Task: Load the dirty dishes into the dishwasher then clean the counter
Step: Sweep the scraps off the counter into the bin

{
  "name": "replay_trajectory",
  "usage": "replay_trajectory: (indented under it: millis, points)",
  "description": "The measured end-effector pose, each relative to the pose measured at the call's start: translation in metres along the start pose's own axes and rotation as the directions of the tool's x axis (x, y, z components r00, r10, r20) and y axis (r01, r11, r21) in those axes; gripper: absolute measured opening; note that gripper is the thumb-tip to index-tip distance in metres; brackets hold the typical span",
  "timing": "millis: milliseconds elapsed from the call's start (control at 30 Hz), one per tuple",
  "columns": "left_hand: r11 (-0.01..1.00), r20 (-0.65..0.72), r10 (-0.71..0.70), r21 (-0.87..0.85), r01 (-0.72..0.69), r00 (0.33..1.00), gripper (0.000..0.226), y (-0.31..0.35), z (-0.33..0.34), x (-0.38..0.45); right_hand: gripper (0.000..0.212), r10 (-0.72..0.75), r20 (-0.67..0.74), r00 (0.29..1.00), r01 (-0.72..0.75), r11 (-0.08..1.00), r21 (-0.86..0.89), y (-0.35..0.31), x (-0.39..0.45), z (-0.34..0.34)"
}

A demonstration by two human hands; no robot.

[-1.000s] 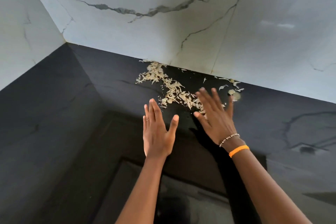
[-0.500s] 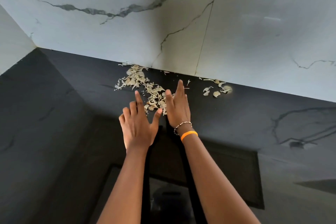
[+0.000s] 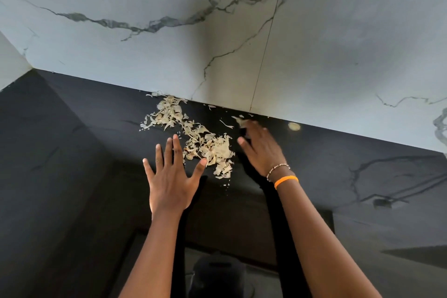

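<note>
**Sweeping scraps on the counter**

I'm clearing dry peel scraps (image 3: pixel 205 145) off the black counter (image 3: pixel 72 152), so I'm judging it's the cleaning step; no dishes or dishwasher in view. My L hand (image 3: pixel 169 181) is lying flat, fingers spread wide, just beside the pile. My R hand (image 3: pixel 261 150) is open too, edge-on near the marble wall (image 3: pixel 145 55), w/ blurred fingertips at stray bits. Next: cupping both hands around the pile w/o scattering flakes.
</note>
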State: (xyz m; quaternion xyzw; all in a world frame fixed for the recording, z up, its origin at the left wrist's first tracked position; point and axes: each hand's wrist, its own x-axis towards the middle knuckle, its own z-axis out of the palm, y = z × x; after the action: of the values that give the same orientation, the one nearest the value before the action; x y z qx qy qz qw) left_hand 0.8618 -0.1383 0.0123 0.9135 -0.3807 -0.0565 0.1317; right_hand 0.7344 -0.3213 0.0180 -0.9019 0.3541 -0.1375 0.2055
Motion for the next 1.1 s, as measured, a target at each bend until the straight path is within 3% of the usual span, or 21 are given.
replay_trajectory:
  millis: [33, 100, 167, 267, 367, 433, 467, 500, 533, 600, 667, 700, 767, 833, 933, 1000, 1100]
  points:
    - [1.000, 0.002, 0.000, -0.005, 0.000, 1.000, 0.089, 0.000, 0.000, 0.000, 0.052, -0.095, 0.030, 0.995, 0.094, 0.995, 0.027, -0.005, -0.004, 0.002]
    - [1.000, 0.005, 0.003, -0.007, -0.003, 1.000, 0.090, 0.000, 0.000, 0.001, 0.057, -0.103, -0.015, 0.995, 0.104, 0.991, 0.088, -0.009, -0.003, 0.004]
    - [1.000, 0.009, 0.008, 0.008, -0.009, 1.000, 0.092, 0.000, 0.000, 0.001, 0.057, 0.050, -0.065, 0.997, -0.042, 0.991, 0.124, -0.009, 0.007, 0.006]
    - [1.000, 0.028, 0.007, 0.016, -0.008, 1.000, 0.096, 0.000, 0.000, 0.000, 0.060, 0.194, 0.015, 0.981, -0.194, 0.981, -0.004, -0.017, 0.029, 0.014]
    - [1.000, 0.030, 0.010, 0.006, -0.010, 0.999, 0.097, 0.000, -0.002, 0.000, 0.057, 0.020, 0.178, 0.984, -0.029, 0.999, 0.046, -0.043, 0.038, 0.022]
    - [1.000, 0.026, 0.010, -0.008, -0.010, 1.000, 0.097, -0.001, -0.003, -0.001, 0.051, -0.132, 0.240, 0.962, 0.061, 0.957, 0.282, -0.056, 0.030, 0.025]
    - [1.000, 0.024, 0.015, -0.010, -0.015, 1.000, 0.098, -0.001, -0.003, -0.001, 0.049, -0.153, 0.196, 0.968, 0.067, 0.919, 0.389, -0.056, 0.024, 0.025]
    - [1.000, 0.024, 0.019, -0.006, -0.019, 1.000, 0.098, -0.002, -0.003, -0.002, 0.050, -0.102, 0.081, 0.992, 0.058, 0.901, 0.430, -0.051, 0.019, 0.023]
    - [1.000, 0.021, 0.019, -0.007, -0.019, 1.000, 0.098, -0.002, -0.003, -0.002, 0.051, 0.019, -0.075, 0.997, 0.009, 0.932, 0.362, -0.043, 0.018, 0.021]
    - [1.000, 0.017, 0.018, -0.008, -0.017, 1.000, 0.097, -0.003, -0.003, 0.000, 0.054, 0.330, -0.284, 0.900, -0.300, 0.943, 0.146, -0.024, 0.020, 0.016]
    - [1.000, 0.023, 0.020, -0.009, -0.020, 1.000, 0.097, -0.002, -0.002, 0.001, 0.065, 0.547, -0.233, 0.804, -0.547, 0.834, 0.068, -0.014, 0.024, 0.012]
    - [1.000, 0.028, 0.022, -0.009, -0.022, 0.999, 0.097, -0.002, -0.002, 0.001, 0.071, 0.565, -0.179, 0.806, -0.572, 0.820, 0.010, -0.014, 0.025, 0.013]
    - [1.000, 0.031, 0.023, -0.014, -0.023, 0.999, 0.097, -0.002, -0.001, 0.000, 0.076, 0.474, -0.102, 0.874, -0.484, 0.866, -0.127, -0.017, 0.026, 0.020]
    - [1.000, 0.027, 0.025, -0.014, -0.024, 0.999, 0.097, -0.002, -0.001, 0.000, 0.072, 0.304, -0.010, 0.953, -0.301, 0.940, -0.160, -0.020, 0.024, 0.020]
    - [1.000, 0.031, 0.029, -0.011, -0.029, 0.999, 0.097, -0.002, -0.001, -0.001, 0.061, -0.017, 0.114, 0.993, 0.005, 0.994, 0.108, -0.021, 0.010, 0.013]
    - [0.999, 0.027, 0.031, -0.024, -0.030, 0.999, 0.097, -0.002, -0.002, 0.000, 0.063, -0.023, 0.026, 0.999, 0.015, 0.964, 0.264, -0.021, 0.007, 0.011]
    - [0.999, 0.016, 0.027, -0.042, -0.026, 1.000, 0.098, -0.001, -0.003, 0.000, 0.067, 0.147, -0.002, 0.989, -0.143, 0.965, 0.220, -0.023, 0.026, 0.012]
